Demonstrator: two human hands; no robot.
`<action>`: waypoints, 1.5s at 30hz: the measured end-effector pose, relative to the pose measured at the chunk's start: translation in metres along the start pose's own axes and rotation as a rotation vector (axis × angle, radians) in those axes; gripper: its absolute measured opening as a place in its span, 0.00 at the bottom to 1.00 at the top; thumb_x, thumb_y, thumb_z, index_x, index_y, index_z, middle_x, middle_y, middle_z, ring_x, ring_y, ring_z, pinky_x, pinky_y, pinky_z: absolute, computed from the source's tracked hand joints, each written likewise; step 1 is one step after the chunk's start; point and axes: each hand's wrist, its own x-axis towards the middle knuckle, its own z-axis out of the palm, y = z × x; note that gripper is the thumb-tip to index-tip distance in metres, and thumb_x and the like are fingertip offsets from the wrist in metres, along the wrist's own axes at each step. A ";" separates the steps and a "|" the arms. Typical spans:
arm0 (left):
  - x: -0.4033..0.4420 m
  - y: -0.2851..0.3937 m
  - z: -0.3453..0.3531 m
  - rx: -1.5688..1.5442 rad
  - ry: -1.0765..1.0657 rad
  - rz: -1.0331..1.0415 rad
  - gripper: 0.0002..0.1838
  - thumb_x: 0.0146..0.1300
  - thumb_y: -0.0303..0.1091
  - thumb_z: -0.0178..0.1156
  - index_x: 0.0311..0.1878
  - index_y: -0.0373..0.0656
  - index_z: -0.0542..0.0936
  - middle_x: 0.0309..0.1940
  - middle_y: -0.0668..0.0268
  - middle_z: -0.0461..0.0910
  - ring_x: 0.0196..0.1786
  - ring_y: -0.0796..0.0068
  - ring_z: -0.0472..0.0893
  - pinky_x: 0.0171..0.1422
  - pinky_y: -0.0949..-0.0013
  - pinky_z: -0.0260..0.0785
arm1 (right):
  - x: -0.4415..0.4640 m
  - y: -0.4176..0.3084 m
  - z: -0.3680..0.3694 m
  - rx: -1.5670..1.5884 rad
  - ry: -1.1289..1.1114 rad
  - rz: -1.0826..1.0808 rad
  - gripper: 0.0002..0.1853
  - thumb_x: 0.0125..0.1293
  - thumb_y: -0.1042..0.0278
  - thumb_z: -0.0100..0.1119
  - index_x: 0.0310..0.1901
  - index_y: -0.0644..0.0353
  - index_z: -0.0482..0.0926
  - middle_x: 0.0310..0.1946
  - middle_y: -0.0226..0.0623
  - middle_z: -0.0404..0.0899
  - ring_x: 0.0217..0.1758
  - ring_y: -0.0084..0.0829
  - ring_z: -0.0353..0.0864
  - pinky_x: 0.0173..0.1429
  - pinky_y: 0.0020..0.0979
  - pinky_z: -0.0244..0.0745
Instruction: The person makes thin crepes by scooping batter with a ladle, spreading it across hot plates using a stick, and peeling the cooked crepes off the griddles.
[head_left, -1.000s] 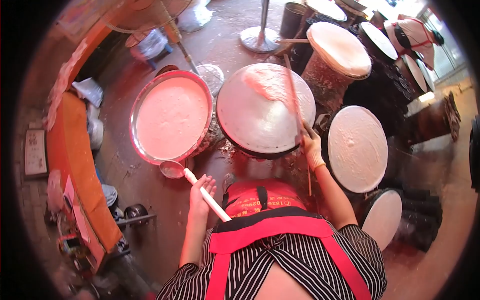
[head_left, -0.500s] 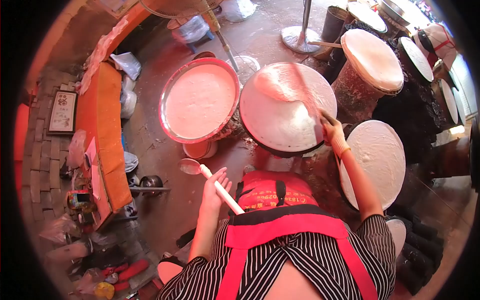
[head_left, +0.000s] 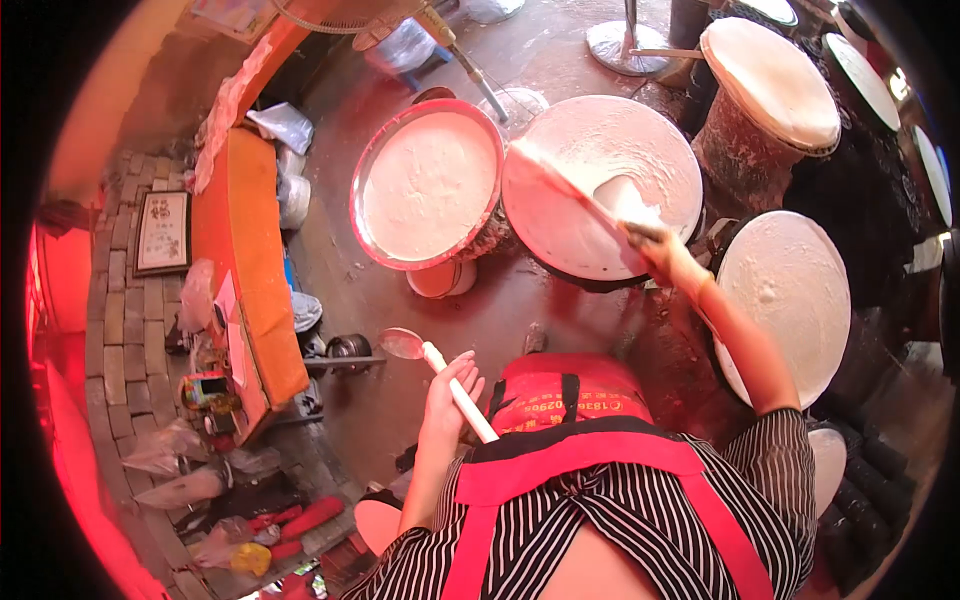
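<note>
My left hand (head_left: 446, 405) holds a ladle (head_left: 402, 344) by its thick white handle, fingers partly stretched, the bowl pointing away over the floor. In my right hand (head_left: 668, 258) is the dark end of a long thin spreader (head_left: 565, 182). Its blade is smeared by motion and lies slantwise across a round griddle (head_left: 540, 235). Pale batter (head_left: 640, 150) coats the griddle's far and right side, with a bright patch close to my fingers. Left of the griddle stands a red-rimmed basin (head_left: 433, 190) full of pale batter.
A second coated griddle (head_left: 785, 300) stands at my right, a third (head_left: 772, 80) beyond it on a drum. An orange-covered table (head_left: 262, 270) runs along the left. A pole base (head_left: 627, 50) stands at the back. A red-covered bundle (head_left: 570, 390) is before my apron.
The spreader has swung to the left across the griddle, and the batter film now reaches more of its right side. My left hand keeps its hold on the ladle. The camera view has shifted.
</note>
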 end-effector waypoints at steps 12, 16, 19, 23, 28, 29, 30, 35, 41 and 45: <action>0.054 0.076 0.010 0.341 -0.351 -0.053 0.17 0.64 0.29 0.61 0.56 0.37 0.77 0.51 0.60 0.80 0.55 0.67 0.80 0.62 0.63 0.75 | -0.064 0.100 0.098 0.257 0.581 -0.082 0.20 0.69 0.65 0.60 0.62 0.49 0.78 0.22 0.16 0.71 0.19 0.13 0.61 0.20 0.21 0.55; 0.095 0.119 -0.024 0.403 -0.423 -0.112 0.14 0.65 0.34 0.63 0.50 0.37 0.78 0.49 0.61 0.81 0.55 0.67 0.80 0.60 0.65 0.77 | -0.136 0.138 0.182 0.217 0.419 -0.081 0.20 0.72 0.65 0.56 0.64 0.52 0.76 0.23 0.17 0.70 0.20 0.13 0.61 0.23 0.20 0.56; 0.120 0.146 -0.065 0.442 -0.415 -0.108 0.12 0.64 0.36 0.65 0.45 0.39 0.77 0.48 0.60 0.82 0.52 0.69 0.82 0.55 0.67 0.79 | -0.158 0.186 0.245 0.361 0.634 -0.151 0.20 0.72 0.69 0.55 0.65 0.57 0.75 0.25 0.20 0.74 0.21 0.12 0.63 0.25 0.18 0.58; 0.132 0.178 -0.127 0.388 -0.400 -0.101 0.09 0.64 0.33 0.63 0.43 0.40 0.77 0.48 0.59 0.83 0.51 0.70 0.82 0.55 0.68 0.77 | -0.061 0.101 0.353 0.791 0.629 -0.368 0.24 0.73 0.63 0.51 0.70 0.49 0.67 0.17 0.14 0.58 0.13 0.13 0.53 0.16 0.19 0.48; 0.106 0.202 -0.195 0.229 -0.308 -0.007 0.10 0.65 0.29 0.61 0.47 0.38 0.75 0.55 0.58 0.79 0.61 0.68 0.78 0.63 0.66 0.73 | 0.227 0.068 0.383 0.357 0.960 -0.544 0.21 0.71 0.65 0.51 0.64 0.57 0.72 0.32 0.29 0.71 0.28 0.24 0.68 0.31 0.26 0.63; 0.103 0.205 -0.211 0.229 -0.315 0.008 0.10 0.66 0.30 0.60 0.47 0.37 0.75 0.56 0.57 0.78 0.62 0.67 0.77 0.64 0.66 0.72 | 0.279 0.062 0.379 0.262 1.078 -0.554 0.20 0.71 0.65 0.51 0.62 0.61 0.73 0.37 0.34 0.75 0.32 0.28 0.72 0.36 0.29 0.67; 0.102 0.208 -0.224 0.231 -0.320 0.023 0.10 0.67 0.30 0.59 0.47 0.36 0.75 0.58 0.57 0.78 0.63 0.66 0.76 0.66 0.66 0.71 | 0.297 0.049 0.383 0.343 1.095 -0.475 0.19 0.71 0.65 0.49 0.60 0.64 0.73 0.40 0.41 0.78 0.38 0.34 0.75 0.43 0.31 0.69; 0.107 0.215 -0.264 0.263 -0.311 0.075 0.08 0.68 0.33 0.57 0.41 0.38 0.76 0.57 0.56 0.78 0.60 0.63 0.78 0.65 0.65 0.71 | 0.335 0.108 0.399 0.626 1.148 -0.448 0.11 0.72 0.59 0.51 0.52 0.49 0.73 0.22 0.31 0.70 0.19 0.30 0.68 0.24 0.33 0.62; 0.119 0.198 -0.252 0.254 -0.380 -0.016 0.07 0.67 0.34 0.58 0.41 0.39 0.78 0.51 0.58 0.81 0.56 0.67 0.79 0.60 0.67 0.73 | 0.122 0.109 0.442 1.033 0.899 -0.347 0.18 0.73 0.54 0.54 0.63 0.32 0.68 0.19 0.23 0.67 0.11 0.21 0.61 0.13 0.25 0.56; 0.107 0.185 -0.234 0.306 -0.426 -0.036 0.07 0.66 0.32 0.60 0.42 0.40 0.79 0.50 0.61 0.81 0.54 0.70 0.80 0.60 0.66 0.73 | 0.044 0.092 0.404 0.763 1.017 -0.159 0.20 0.74 0.54 0.52 0.65 0.33 0.66 0.19 0.23 0.67 0.12 0.19 0.60 0.12 0.25 0.55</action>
